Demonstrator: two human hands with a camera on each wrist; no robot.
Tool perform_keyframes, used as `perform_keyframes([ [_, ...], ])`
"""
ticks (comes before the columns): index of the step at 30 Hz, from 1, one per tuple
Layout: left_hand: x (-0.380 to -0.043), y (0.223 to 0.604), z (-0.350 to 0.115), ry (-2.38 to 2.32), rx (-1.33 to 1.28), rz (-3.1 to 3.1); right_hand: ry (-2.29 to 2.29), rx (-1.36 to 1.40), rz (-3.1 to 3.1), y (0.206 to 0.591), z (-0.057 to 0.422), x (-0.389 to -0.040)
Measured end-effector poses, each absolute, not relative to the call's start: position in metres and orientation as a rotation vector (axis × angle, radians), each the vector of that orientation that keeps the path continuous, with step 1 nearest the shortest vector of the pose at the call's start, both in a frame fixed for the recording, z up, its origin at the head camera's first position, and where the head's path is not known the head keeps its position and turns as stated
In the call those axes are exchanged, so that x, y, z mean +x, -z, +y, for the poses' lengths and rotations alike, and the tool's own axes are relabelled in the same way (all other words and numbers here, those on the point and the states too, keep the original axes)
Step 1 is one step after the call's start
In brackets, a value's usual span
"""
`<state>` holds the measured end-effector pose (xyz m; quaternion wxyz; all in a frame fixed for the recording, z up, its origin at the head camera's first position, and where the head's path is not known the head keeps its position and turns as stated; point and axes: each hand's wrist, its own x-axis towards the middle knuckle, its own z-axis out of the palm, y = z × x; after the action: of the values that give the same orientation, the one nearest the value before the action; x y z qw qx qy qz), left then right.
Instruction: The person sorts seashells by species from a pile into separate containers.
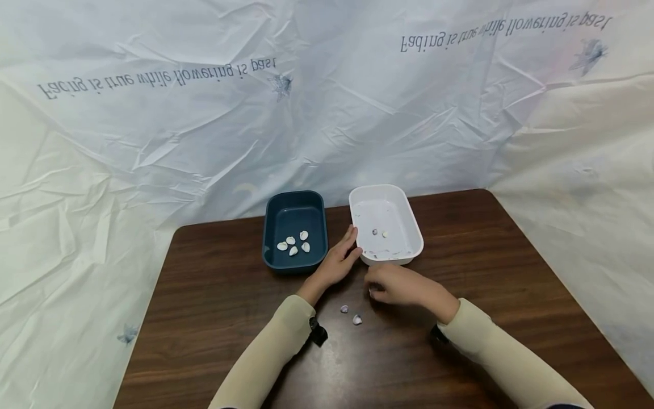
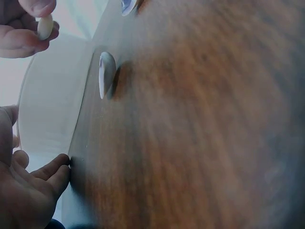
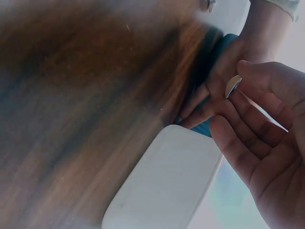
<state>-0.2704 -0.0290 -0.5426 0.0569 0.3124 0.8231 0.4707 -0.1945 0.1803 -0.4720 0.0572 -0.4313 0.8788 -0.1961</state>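
My left hand (image 1: 334, 266) rests its outstretched fingers against the left side of the white tray (image 1: 417, 230). Just in front of that tray, my right hand (image 1: 401, 286) pinches a small pale seashell (image 3: 232, 86) between thumb and fingers, raised off the table; the left wrist view shows this shell (image 2: 45, 27) too. Two loose shells lie on the table nearer the person, a purplish shell (image 1: 344, 309) and a whitish shell (image 1: 357, 320). Inside the white tray are a dark shell (image 1: 374, 232) and a cream shell (image 1: 385, 234).
A dark blue tray (image 1: 269, 227) stands left of the white one, with several white shells (image 1: 293, 250) in it. Both trays sit near the far edge of the brown wooden table (image 1: 214, 307). A pale printed cloth (image 1: 327, 130) hangs behind and beside the table.
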Motion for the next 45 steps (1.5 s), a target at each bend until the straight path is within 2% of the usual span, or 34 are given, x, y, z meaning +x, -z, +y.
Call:
perform_keyframes([
  [11,-0.270,0.543,-0.029,-1.410,0.943,2.500,0.626,-1.286,2.660,0.461,0.184,-0.203],
  [26,-0.270,0.541,-0.029,-1.428,0.935,2.494,0.689,-1.277,2.777,0.429,0.197,-0.239],
  [45,-0.270,0.542,-0.030,-1.420,0.932,2.479,0.661,-1.046,2.805,0.461,0.192,-0.301],
])
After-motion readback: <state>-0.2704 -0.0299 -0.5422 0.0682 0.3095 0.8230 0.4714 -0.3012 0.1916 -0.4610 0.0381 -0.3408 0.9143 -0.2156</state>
